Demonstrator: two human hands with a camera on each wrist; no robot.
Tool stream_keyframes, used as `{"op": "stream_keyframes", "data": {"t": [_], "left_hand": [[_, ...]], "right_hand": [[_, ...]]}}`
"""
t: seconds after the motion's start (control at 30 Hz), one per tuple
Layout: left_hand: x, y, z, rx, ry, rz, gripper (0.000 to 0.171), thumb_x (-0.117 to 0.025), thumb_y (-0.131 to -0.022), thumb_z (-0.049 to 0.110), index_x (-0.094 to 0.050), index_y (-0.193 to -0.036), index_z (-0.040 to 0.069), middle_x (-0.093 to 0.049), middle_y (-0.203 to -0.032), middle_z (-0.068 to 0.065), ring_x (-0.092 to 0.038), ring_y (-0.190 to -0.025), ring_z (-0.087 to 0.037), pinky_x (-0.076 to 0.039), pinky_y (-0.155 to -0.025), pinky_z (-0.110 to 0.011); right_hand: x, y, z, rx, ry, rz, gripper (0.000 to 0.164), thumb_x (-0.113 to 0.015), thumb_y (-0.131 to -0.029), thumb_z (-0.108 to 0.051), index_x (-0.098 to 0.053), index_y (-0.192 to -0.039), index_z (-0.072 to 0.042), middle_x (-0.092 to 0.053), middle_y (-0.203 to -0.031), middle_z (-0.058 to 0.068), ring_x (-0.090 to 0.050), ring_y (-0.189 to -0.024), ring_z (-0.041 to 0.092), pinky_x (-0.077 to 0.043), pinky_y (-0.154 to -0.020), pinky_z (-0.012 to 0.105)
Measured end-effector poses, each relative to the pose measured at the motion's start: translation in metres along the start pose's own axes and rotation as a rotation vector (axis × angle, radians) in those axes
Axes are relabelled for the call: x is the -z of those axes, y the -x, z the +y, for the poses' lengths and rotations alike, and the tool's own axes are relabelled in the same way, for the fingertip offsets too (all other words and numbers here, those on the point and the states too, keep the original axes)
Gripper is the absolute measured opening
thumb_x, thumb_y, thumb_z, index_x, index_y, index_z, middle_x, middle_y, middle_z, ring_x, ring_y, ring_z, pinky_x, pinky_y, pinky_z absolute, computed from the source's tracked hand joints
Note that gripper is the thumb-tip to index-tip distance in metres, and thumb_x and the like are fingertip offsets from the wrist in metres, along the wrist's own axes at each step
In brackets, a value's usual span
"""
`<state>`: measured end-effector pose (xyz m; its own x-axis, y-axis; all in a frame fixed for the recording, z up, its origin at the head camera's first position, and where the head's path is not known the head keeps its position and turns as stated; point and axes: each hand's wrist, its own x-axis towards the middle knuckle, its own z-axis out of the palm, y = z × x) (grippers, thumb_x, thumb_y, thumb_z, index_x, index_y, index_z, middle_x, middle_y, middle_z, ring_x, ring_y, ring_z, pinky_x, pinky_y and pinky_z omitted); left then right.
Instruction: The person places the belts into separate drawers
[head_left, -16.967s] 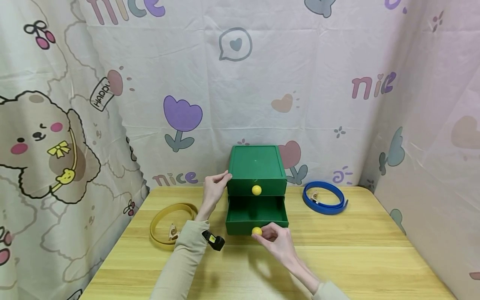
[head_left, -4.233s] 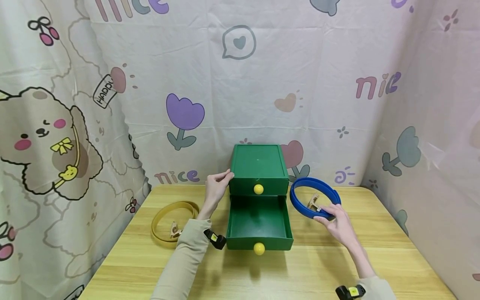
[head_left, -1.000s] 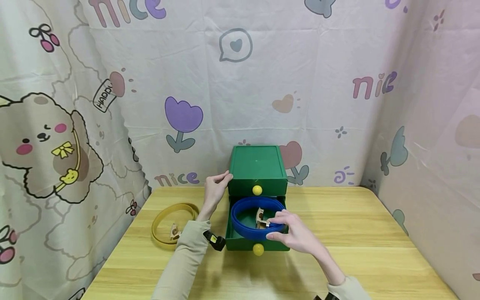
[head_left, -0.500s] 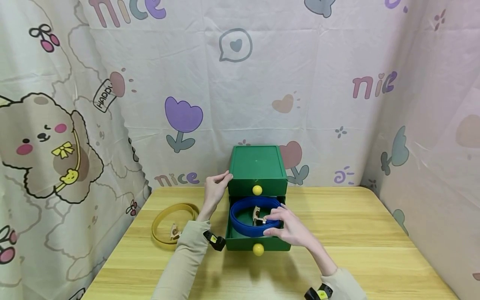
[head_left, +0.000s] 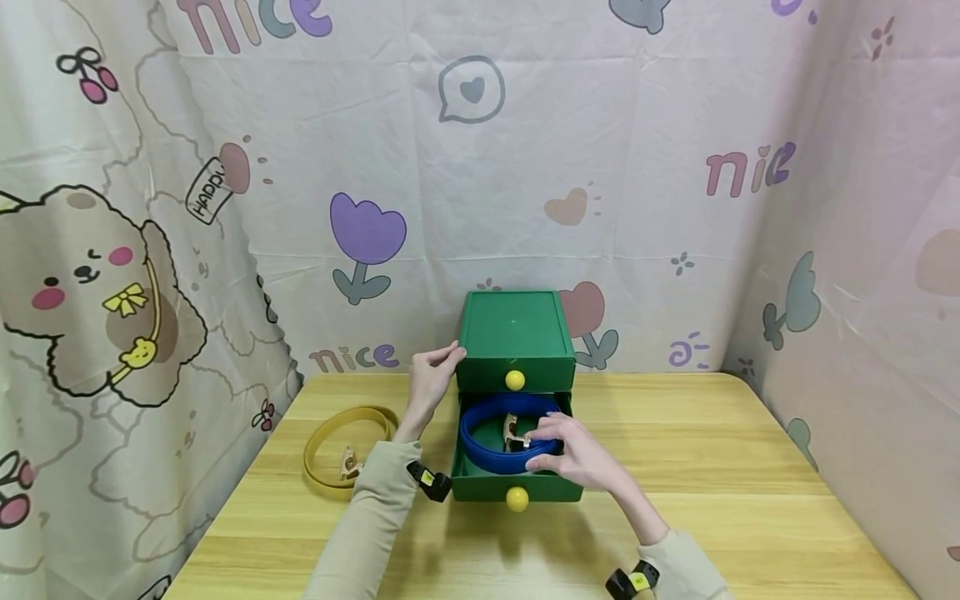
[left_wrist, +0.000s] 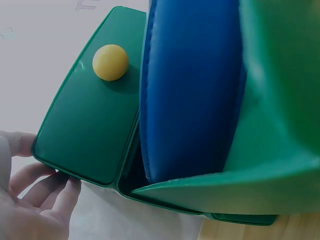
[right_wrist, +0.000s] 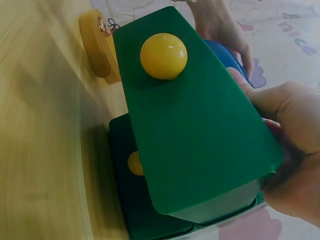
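Note:
A coiled blue belt [head_left: 491, 460] with a gold buckle [head_left: 510, 429] lies within the pulled-out lower drawer [head_left: 480, 490] of a green two-drawer cabinet [head_left: 513, 323]. My right hand [head_left: 581, 454] reaches over the drawer's right side and pinches the belt's front right part between thumb and fingers. At the cabinet's upper left front corner, my left hand [head_left: 427, 387] grips the edge; its fingers show around that corner in the left wrist view. The blue strap [left_wrist: 192, 90] stands on edge inside the drawer there. In the right wrist view the drawer front hides most of the belt.
A coiled yellow belt [head_left: 318, 437] with a gold buckle lies on the wooden table [head_left: 675, 500] at left, beside my left forearm. The upper drawer [head_left: 480, 375], with its yellow knob [head_left: 514, 380], is closed. A patterned curtain [head_left: 495, 167] hangs behind and at both sides.
Earlier my right hand pulled the lower drawer out by its knob, then took the blue belt from the table's right and brought it into the drawer. My left hand stays at the corner.

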<state>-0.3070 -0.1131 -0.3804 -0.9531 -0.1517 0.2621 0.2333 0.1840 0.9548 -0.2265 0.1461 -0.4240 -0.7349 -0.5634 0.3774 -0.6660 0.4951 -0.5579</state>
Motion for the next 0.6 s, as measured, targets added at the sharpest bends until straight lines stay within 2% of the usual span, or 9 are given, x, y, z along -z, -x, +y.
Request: {"op": "stream_keyframes", "data": {"t": [0.1,0.17,0.37,0.6], "left_hand": [[0.0,0.0,0.0,-0.003,-0.002,-0.002,0.033,-0.071,-0.093,0.022,-0.074,-0.117,0.001,-0.069,-0.13,-0.009,-0.063,-0.126,-0.027,-0.053,-0.103,-0.045],[0.001,0.0,0.0,-0.004,-0.003,-0.005,0.033,-0.071,-0.093,0.022,-0.074,-0.118,0.001,-0.069,-0.13,-0.009,-0.063,-0.126,-0.027,-0.053,-0.102,-0.046],[0.001,0.001,0.0,-0.007,-0.006,-0.012,0.033,-0.07,-0.093,0.023,-0.074,-0.119,0.002,-0.069,-0.131,-0.009,-0.062,-0.128,-0.028,-0.052,-0.104,-0.046],[0.001,0.001,0.0,-0.009,-0.008,-0.012,0.034,-0.07,-0.093,0.023,-0.073,-0.12,0.002,-0.069,-0.131,-0.009,-0.063,-0.126,-0.027,-0.053,-0.103,-0.046]], "right_hand": [[-0.001,-0.002,0.002,-0.002,-0.004,-0.008,0.034,-0.078,-0.087,-0.026,-0.076,-0.111,-0.003,-0.067,-0.09,0.0,-0.053,-0.088,0.012,-0.049,-0.082,0.032],[-0.001,-0.003,0.003,0.0,-0.009,-0.011,0.035,-0.078,-0.088,-0.027,-0.076,-0.112,-0.002,-0.067,-0.091,-0.001,-0.051,-0.086,0.007,-0.048,-0.081,0.027],[0.001,-0.007,0.009,0.037,-0.03,-0.021,0.033,-0.078,-0.087,-0.024,-0.076,-0.111,-0.002,-0.056,-0.077,-0.005,-0.046,-0.079,0.005,-0.042,-0.075,0.023],[0.003,-0.013,0.012,0.055,-0.025,-0.044,0.031,-0.08,-0.086,-0.024,-0.078,-0.108,-0.003,-0.066,-0.081,-0.005,-0.051,-0.08,0.006,-0.046,-0.074,0.023]]}}
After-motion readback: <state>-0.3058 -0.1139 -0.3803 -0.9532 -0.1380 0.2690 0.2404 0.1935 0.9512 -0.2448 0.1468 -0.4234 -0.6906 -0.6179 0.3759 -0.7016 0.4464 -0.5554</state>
